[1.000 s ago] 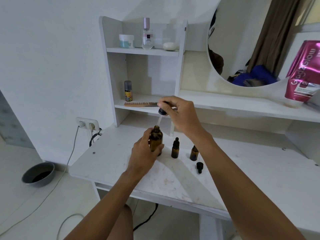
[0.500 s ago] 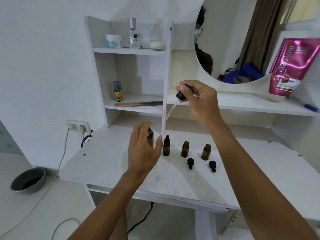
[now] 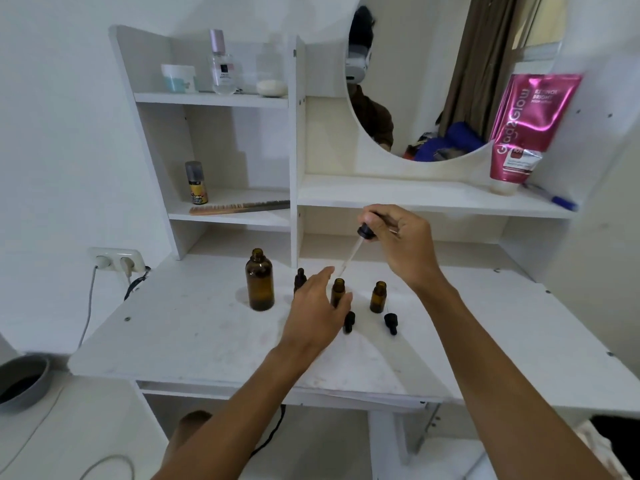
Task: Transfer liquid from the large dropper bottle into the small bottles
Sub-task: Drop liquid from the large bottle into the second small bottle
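The large amber bottle point(image 3: 259, 285) stands uncapped on the white table point(image 3: 180, 341), free of any hand. To its right stand three small amber bottles: a capped one point(image 3: 299, 279) partly behind my left hand, an uncapped middle one point(image 3: 338, 292), and an uncapped right one point(image 3: 378, 296). Two small black dropper caps point(image 3: 349, 322) point(image 3: 391, 322) lie in front of them. My right hand point(image 3: 403, 245) holds the large dropper point(image 3: 356, 247) by its black cap, with the glass tip slanting down just above the middle bottle. My left hand point(image 3: 317, 308) reaches to the middle bottle, fingers apart.
Shelves behind hold a comb point(image 3: 239, 206), a small spray can point(image 3: 196, 182), a jar point(image 3: 178, 77), a clear bottle point(image 3: 221, 65) and a pink tube point(image 3: 526, 128). A round mirror point(image 3: 433, 74) hangs above. A wall socket point(image 3: 116, 260) and a grey bowl point(image 3: 22, 381) are at the left.
My left hand let go of the large bottle and moved right to the middle small bottle. My right hand carried the dropper from the large bottle over to above the small bottles.
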